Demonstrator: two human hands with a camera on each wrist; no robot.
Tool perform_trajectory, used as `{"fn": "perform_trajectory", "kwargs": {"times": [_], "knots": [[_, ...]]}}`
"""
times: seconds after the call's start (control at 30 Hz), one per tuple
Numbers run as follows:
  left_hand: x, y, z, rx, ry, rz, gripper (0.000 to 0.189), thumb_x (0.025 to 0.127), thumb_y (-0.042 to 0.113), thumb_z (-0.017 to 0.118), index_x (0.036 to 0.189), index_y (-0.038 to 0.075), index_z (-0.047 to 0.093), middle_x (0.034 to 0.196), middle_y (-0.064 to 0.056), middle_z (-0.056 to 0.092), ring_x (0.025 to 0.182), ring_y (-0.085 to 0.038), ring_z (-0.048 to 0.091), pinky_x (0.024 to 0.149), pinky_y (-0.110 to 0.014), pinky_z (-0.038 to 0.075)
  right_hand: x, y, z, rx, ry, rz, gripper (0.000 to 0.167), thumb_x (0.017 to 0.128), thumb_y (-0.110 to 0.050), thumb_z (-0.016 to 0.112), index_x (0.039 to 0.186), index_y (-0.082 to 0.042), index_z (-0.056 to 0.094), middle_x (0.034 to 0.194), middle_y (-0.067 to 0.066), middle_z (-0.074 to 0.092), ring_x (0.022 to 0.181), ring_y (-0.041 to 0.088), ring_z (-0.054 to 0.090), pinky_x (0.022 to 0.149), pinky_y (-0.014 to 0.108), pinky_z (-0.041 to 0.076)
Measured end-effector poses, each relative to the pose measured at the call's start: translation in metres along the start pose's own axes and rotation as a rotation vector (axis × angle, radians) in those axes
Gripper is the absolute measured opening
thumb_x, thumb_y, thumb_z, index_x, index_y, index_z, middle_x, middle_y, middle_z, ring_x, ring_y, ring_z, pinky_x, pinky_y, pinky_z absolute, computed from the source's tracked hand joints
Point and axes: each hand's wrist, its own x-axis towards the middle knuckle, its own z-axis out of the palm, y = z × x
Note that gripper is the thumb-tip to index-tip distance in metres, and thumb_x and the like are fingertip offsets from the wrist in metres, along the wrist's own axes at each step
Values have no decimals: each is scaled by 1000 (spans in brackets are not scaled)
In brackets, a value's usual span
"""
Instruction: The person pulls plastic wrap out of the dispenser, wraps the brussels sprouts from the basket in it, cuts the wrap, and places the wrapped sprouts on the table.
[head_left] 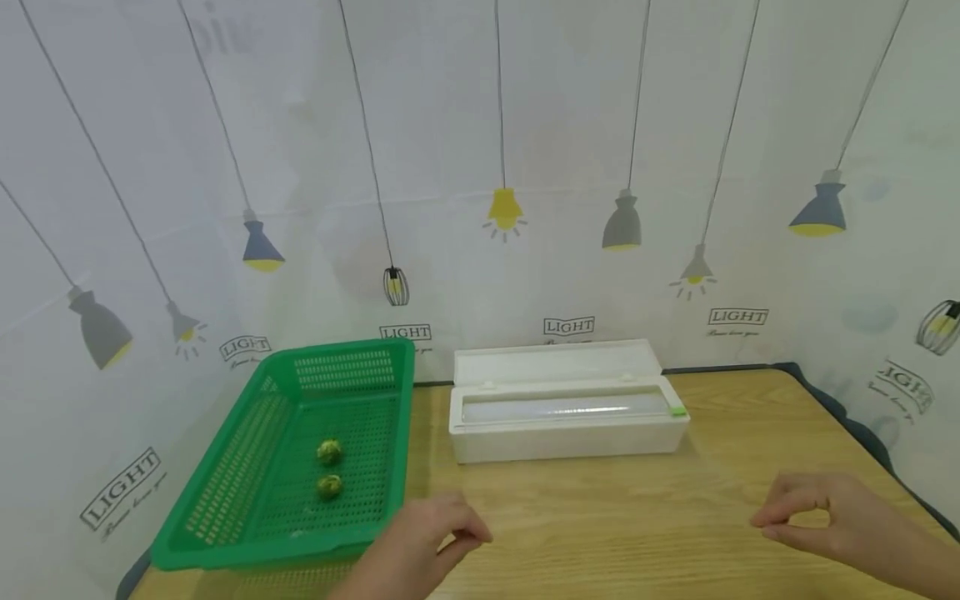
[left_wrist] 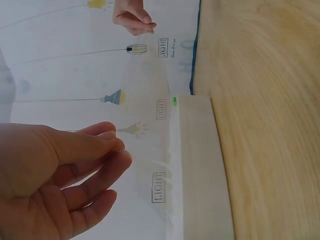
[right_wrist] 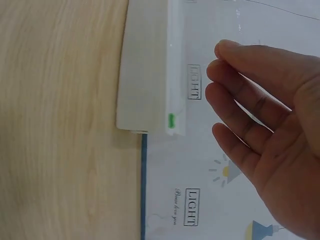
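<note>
A white plastic wrap dispenser box (head_left: 570, 442) stands at the back of the table, its lid (head_left: 555, 364) raised. Inside lies a shiny roll of clear plastic wrap (head_left: 562, 407), and a green tab (head_left: 678, 412) sits at the box's right end. My left hand (head_left: 423, 542) pinches clear plastic wrap between thumb and fingers, in front of the box and beside the basket. To the right, my right hand (head_left: 832, 521) pinches the wrap too. The film between the hands is nearly invisible; faint glints and an edge show in the wrist views.
A green perforated basket (head_left: 408, 417) stands on the left with two small yellow-green round things (head_left: 329, 452) in it. The wooden table (head_left: 600, 525) meets a white curtain (head_left: 450, 125) printed with lamps, behind and at both sides.
</note>
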Motion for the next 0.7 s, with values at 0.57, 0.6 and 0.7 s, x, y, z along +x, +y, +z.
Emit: {"fn": "perform_trajectory", "kwargs": {"times": [0.57,0.6,0.7], "knots": [[-20,-45,56,183,-112,170,9,74,2,72,77,10,71,71,7,60,68,6,51,62,-2,36,-20,41,47,245,-212,227,14,86,-7,62,94,-10,73,85,-3,64,77,3,57,64,22,49],[-21,-46,58,197,-123,158,10,73,2,72,77,11,71,71,8,60,68,7,51,62,-2,36,-20,42,48,253,-222,258,14,86,-9,62,94,-10,73,85,-3,64,77,2,56,64,21,49],[-22,-48,63,207,-185,65,10,73,3,72,77,12,72,71,10,59,67,8,50,61,-2,35,-19,43,53,257,-249,310,14,86,-14,62,94,-8,73,84,-4,63,76,2,55,65,21,49]]}}
